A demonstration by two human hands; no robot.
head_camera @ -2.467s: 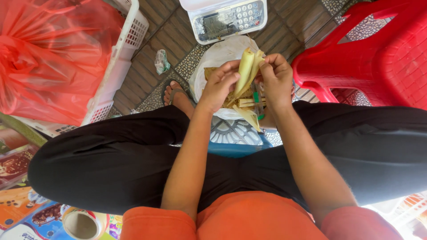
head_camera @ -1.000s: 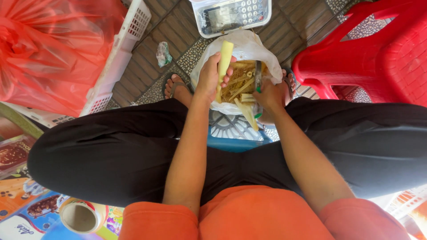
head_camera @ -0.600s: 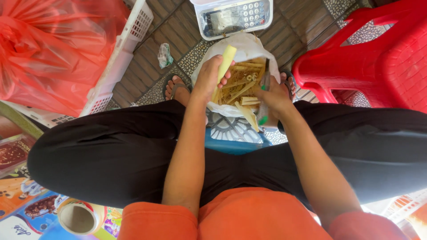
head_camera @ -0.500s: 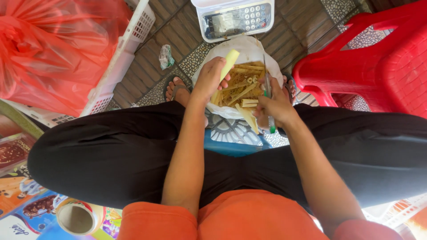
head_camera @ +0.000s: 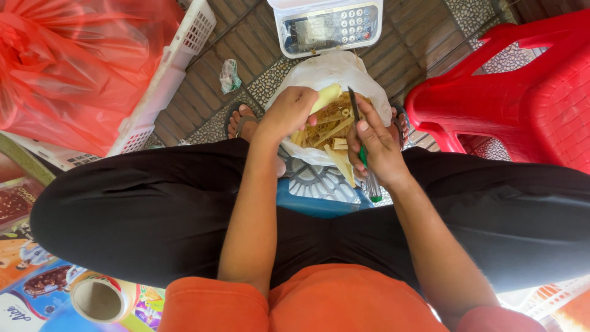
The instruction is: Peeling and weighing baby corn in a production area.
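My left hand [head_camera: 290, 112] grips a pale yellow peeled stalk [head_camera: 326, 96] and holds it over a white plastic bag [head_camera: 319, 71] full of yellowish husk strips [head_camera: 326, 132]. My right hand [head_camera: 376, 146] holds a small knife [head_camera: 362, 147] with a green handle, its dark blade pointing up next to the stalk. Both hands are close together above the bag, between my knees. I sit on a blue stool [head_camera: 319, 197] in black trousers.
A white electronic scale [head_camera: 329, 24] with a keypad lies on the tiled floor beyond the bag. A red plastic chair [head_camera: 522, 92] stands at the right. At the left are a white basket [head_camera: 166, 74] with a red bag [head_camera: 67, 61]; a tape roll [head_camera: 98, 299] lies lower left.
My left hand lifted the peeled stalk away from the husks and holds it upright. My right hand dropped the husks, went down to the bag's edge and came up with the knife.
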